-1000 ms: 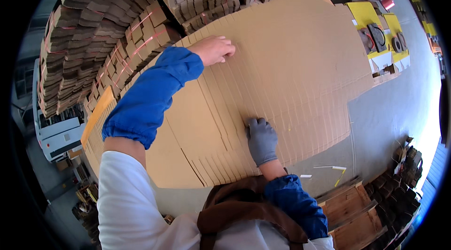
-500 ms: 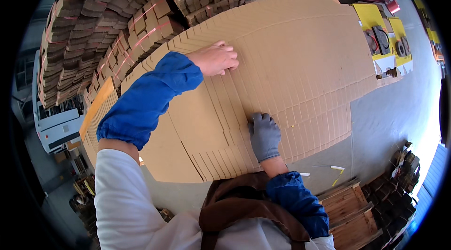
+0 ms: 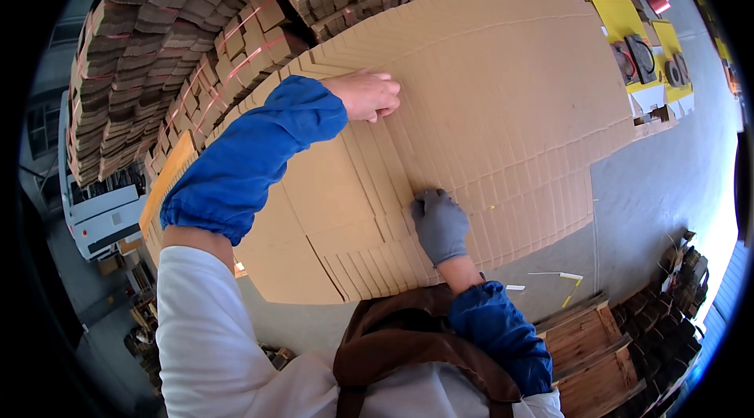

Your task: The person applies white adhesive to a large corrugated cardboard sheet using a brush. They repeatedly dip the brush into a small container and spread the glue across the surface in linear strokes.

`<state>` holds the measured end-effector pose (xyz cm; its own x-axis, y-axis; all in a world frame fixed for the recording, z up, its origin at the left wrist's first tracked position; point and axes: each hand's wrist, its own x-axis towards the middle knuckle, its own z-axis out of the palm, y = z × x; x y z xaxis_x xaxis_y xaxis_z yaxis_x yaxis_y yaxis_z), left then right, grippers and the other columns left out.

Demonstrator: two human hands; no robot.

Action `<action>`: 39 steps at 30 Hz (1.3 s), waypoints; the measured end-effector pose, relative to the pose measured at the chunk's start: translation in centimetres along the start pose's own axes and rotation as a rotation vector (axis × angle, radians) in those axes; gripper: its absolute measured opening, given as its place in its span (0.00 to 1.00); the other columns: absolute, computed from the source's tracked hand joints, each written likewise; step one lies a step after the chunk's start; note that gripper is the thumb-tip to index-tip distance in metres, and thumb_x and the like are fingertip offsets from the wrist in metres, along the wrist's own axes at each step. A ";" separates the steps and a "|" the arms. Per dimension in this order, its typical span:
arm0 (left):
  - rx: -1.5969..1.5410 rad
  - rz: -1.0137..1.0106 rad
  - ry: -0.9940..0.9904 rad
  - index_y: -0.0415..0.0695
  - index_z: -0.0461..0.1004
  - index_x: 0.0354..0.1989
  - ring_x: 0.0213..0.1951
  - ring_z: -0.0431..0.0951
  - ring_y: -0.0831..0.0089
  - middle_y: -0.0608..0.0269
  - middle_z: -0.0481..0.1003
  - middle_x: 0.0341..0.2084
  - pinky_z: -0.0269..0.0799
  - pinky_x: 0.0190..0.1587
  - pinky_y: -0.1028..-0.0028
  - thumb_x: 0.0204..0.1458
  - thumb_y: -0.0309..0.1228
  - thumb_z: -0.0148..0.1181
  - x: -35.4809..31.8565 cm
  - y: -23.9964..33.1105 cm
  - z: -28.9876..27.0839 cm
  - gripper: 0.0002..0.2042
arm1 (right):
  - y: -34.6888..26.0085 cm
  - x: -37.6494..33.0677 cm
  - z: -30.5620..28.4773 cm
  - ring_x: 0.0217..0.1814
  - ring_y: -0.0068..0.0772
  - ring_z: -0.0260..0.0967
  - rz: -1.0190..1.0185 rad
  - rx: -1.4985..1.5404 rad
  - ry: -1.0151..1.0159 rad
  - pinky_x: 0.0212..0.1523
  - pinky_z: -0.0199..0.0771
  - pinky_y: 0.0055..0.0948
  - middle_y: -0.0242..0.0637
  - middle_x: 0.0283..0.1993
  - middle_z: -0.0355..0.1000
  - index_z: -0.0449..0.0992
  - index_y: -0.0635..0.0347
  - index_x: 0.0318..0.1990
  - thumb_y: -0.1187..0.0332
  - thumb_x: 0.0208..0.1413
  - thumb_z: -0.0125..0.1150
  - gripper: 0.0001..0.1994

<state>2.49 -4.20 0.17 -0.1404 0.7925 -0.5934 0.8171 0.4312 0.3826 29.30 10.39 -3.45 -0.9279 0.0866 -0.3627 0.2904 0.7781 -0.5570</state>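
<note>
Many overlapping cardboard sheets (image 3: 510,73) lie fanned across the middle of the view. The bare left hand (image 3: 369,95) and gloved right hand (image 3: 440,226) rest half-curled on them, any grip impossible to tell; even pressure from both likely keeps the layers aligned.

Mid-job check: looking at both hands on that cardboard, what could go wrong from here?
The left hand is bare, unlike the gloved right hand, so a cardboard edge might cut it. The cardboard sheets overlap in a staggered fan, so uneven pressure could slide some out of line. The wooden pallet on the floor, at the person's right, might catch a foot if they step that way.
</note>
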 end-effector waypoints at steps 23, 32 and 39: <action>-0.020 -0.028 0.048 0.48 0.65 0.26 0.47 0.65 0.64 0.66 0.65 0.34 0.60 0.50 0.58 0.44 0.24 0.65 0.0 0.3 0.9 0.11 | -0.1 0.3 1.5 0.31 0.47 0.76 -0.015 -0.197 0.067 0.29 0.76 0.44 0.42 0.31 0.74 0.74 0.54 0.31 0.62 0.55 0.56 0.07; -0.012 -0.025 0.055 0.47 0.66 0.26 0.47 0.65 0.64 0.66 0.65 0.34 0.61 0.50 0.59 0.43 0.23 0.66 0.4 0.1 1.2 0.12 | 0.1 0.3 1.7 0.29 0.46 0.76 -0.027 -0.224 0.091 0.27 0.76 0.43 0.42 0.31 0.74 0.73 0.54 0.31 0.61 0.56 0.56 0.08; -0.017 -0.026 0.039 0.47 0.66 0.26 0.47 0.65 0.63 0.66 0.66 0.34 0.62 0.50 0.59 0.42 0.23 0.67 0.4 0.1 1.2 0.12 | -0.2 0.2 1.2 0.30 0.47 0.76 -0.015 -0.140 0.062 0.30 0.76 0.43 0.42 0.33 0.74 0.74 0.54 0.31 0.58 0.57 0.57 0.10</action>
<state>3.15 -4.35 -0.91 -0.1837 0.7970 -0.5754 0.8030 0.4593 0.3798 29.31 9.58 -4.31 -0.9458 0.1098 -0.3058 0.2452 0.8586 -0.4503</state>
